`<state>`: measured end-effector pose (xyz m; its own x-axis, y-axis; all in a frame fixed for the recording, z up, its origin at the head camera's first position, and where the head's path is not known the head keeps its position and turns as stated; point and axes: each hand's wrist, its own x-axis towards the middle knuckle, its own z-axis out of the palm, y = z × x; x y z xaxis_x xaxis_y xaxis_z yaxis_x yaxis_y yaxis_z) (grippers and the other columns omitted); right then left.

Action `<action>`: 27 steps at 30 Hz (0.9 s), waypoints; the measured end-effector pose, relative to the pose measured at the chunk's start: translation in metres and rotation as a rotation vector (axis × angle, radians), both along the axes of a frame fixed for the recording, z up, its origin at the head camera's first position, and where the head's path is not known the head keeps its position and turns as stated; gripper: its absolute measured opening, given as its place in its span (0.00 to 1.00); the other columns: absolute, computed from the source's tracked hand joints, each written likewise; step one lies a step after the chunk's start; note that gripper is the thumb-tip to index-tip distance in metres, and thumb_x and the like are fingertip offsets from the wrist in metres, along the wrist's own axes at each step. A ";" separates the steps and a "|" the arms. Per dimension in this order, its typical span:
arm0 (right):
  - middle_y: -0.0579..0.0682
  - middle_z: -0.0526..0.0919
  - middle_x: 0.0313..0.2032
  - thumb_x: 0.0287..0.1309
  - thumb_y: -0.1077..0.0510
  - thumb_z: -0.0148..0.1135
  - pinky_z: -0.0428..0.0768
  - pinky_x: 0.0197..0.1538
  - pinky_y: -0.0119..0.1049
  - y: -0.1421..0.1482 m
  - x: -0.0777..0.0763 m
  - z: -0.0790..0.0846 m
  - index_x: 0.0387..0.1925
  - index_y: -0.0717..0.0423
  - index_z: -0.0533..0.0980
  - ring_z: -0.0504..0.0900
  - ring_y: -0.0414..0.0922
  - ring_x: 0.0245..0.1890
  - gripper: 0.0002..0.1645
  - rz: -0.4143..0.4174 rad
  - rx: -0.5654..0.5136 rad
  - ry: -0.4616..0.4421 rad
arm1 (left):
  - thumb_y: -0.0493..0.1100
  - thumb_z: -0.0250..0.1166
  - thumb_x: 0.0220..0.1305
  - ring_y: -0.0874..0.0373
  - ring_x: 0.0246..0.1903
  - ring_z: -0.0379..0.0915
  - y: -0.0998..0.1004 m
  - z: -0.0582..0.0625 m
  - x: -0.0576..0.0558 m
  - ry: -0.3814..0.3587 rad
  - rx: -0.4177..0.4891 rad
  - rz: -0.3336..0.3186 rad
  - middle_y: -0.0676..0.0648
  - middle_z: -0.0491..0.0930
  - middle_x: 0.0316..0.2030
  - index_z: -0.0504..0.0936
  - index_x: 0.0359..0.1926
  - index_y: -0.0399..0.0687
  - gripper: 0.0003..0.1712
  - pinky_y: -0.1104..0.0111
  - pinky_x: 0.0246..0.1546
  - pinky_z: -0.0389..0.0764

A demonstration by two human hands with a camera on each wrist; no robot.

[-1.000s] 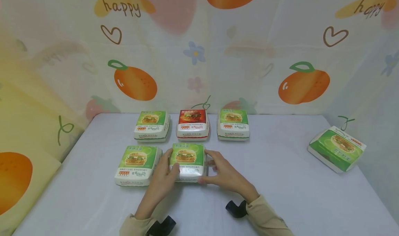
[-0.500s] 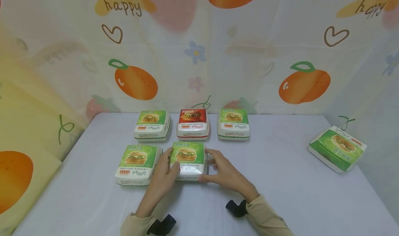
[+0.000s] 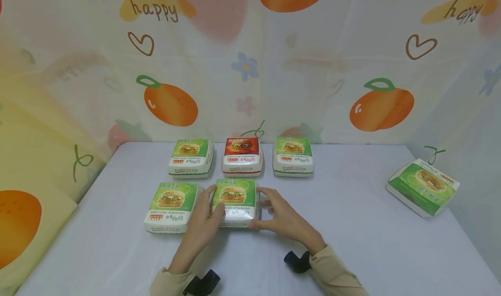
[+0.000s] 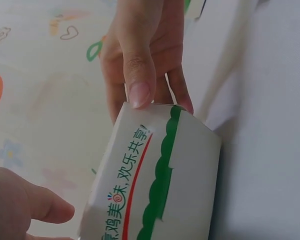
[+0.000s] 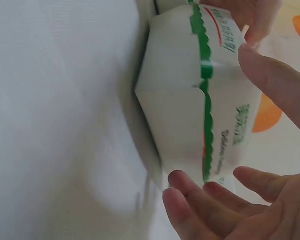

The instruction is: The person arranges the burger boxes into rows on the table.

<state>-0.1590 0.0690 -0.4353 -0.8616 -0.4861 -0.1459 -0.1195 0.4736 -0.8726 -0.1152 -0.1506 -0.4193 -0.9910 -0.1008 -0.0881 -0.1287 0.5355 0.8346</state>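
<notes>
Both hands are at a green-and-white burger box [image 3: 236, 200] in the middle of the front row. My left hand [image 3: 203, 224] holds its left side, thumb over the near left edge. On the right side, my right hand [image 3: 287, 221] grips it with the thumb at the near corner and fingers along the side. The left wrist view shows the box's white front [image 4: 155, 170] with green scalloped trim, and the right thumb pressed to its end. In the right wrist view the right fingers [image 5: 210, 210] are bent beside the box's end.
Close on the left stands another green burger box [image 3: 172, 207]. Behind is a row: a green box [image 3: 190, 157], a red box [image 3: 242, 156] and a green box [image 3: 292, 156]. One more green box [image 3: 423, 187] lies tilted at the table's right edge. A patterned cloth [image 3: 274, 83] hangs behind.
</notes>
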 end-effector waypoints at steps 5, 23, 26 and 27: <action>0.54 0.63 0.72 0.47 0.42 0.77 0.76 0.64 0.51 0.005 -0.001 0.004 0.74 0.50 0.57 0.74 0.53 0.65 0.59 -0.011 0.014 0.009 | 0.44 0.52 0.73 0.40 0.77 0.42 -0.002 0.003 0.000 0.001 -0.006 0.000 0.37 0.52 0.76 0.55 0.75 0.46 0.33 0.41 0.74 0.48; 0.53 0.65 0.72 0.51 0.43 0.74 0.74 0.64 0.57 0.050 -0.009 0.028 0.74 0.48 0.57 0.71 0.58 0.68 0.54 -0.087 0.061 0.025 | 0.41 0.56 0.70 0.45 0.72 0.58 0.010 0.017 0.000 0.148 -0.010 -0.002 0.41 0.64 0.70 0.65 0.70 0.45 0.29 0.44 0.71 0.60; 0.55 0.64 0.73 0.53 0.42 0.73 0.75 0.63 0.58 0.061 -0.009 0.030 0.74 0.48 0.58 0.70 0.59 0.68 0.53 -0.093 0.077 0.034 | 0.41 0.58 0.69 0.46 0.71 0.59 0.015 0.019 0.000 0.179 -0.022 -0.012 0.41 0.66 0.70 0.66 0.70 0.45 0.29 0.45 0.71 0.61; 0.56 0.64 0.72 0.53 0.42 0.73 0.75 0.63 0.59 0.065 -0.009 0.030 0.74 0.49 0.58 0.70 0.60 0.68 0.53 -0.094 0.081 0.039 | 0.41 0.59 0.69 0.46 0.71 0.60 0.017 0.019 0.000 0.188 -0.025 -0.017 0.41 0.66 0.69 0.66 0.70 0.45 0.29 0.45 0.71 0.61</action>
<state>-0.1684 0.1342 -0.4049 -0.9088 -0.3906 -0.1468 -0.1044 0.5533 -0.8264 -0.1157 -0.1340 -0.3999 -0.9913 -0.0839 0.1009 0.0373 0.5573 0.8295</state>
